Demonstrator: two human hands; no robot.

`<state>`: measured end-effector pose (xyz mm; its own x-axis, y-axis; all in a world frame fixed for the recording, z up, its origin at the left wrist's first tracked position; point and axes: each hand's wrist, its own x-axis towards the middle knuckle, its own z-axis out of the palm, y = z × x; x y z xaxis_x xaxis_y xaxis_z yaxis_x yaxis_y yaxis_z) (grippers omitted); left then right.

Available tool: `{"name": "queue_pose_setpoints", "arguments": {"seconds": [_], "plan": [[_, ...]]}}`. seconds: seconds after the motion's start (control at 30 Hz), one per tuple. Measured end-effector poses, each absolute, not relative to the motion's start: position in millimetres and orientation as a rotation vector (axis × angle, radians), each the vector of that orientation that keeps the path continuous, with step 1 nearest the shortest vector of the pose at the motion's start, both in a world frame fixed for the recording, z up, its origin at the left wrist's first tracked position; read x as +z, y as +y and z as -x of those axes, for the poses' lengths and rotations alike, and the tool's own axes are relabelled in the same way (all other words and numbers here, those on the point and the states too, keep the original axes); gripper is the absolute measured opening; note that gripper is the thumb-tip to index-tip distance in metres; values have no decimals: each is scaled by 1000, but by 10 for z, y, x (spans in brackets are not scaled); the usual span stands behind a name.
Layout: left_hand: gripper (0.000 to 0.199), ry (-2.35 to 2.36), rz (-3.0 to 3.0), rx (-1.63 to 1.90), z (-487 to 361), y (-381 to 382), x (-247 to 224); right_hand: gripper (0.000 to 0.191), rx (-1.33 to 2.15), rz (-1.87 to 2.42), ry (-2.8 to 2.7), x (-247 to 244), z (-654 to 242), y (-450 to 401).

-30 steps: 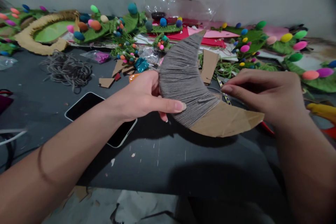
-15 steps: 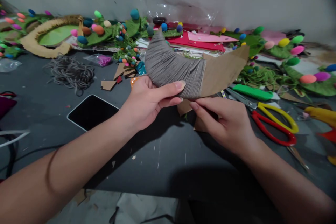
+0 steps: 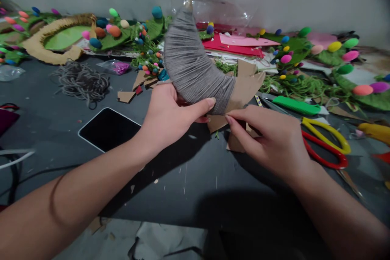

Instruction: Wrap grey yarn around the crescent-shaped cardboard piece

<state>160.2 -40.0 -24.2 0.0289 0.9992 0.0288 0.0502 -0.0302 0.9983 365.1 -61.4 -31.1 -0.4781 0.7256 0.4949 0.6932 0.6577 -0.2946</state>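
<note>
A crescent-shaped piece of cardboard [image 3: 243,93] is wrapped over most of its length in grey yarn [image 3: 195,63]. My left hand [image 3: 173,115] is closed around the lower edge of the wrapped part, its thumb lying on the yarn. The right-hand end of the crescent shows bare brown card. Just below that bare part, my right hand [image 3: 268,138] pinches what looks like the end of the grey yarn strand at the edge of the wrapping; most of the strand is hidden by the fingers.
A tangled heap of grey yarn [image 3: 82,81] and a phone [image 3: 109,130] lie on the left. Scissors with red and yellow handles [image 3: 326,158] and a green cutter [image 3: 297,105] lie on the right. Felt leaves [image 3: 117,42] with coloured balls line the wall.
The crescent has tilted, its wrapped tip rising and its bare end swinging down and inward. My right hand has shifted slightly to the right, still pinching.
</note>
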Motion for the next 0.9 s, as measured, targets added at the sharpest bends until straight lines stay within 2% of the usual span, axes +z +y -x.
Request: {"name": "queue_pose_setpoints", "arguments": {"seconds": [0.13,0.43,0.77,0.9], "plan": [[26,1225,-1347,1122,-1550,-368,-228,13,-4,1074,-2301,-296,-3717,-579],[25,1259,-1389,1047,-1550,-355,-252,13,110,1058,-2382,-304,-3717,-577],[23,1069,-1372,675,-1460,-292,-182,12,5,1112,-2310,-230,-3864,-453],[23,1054,-1307,681,-1399,-248,-173,7,61,1161,-2239,-177,-3969,-397]]}}
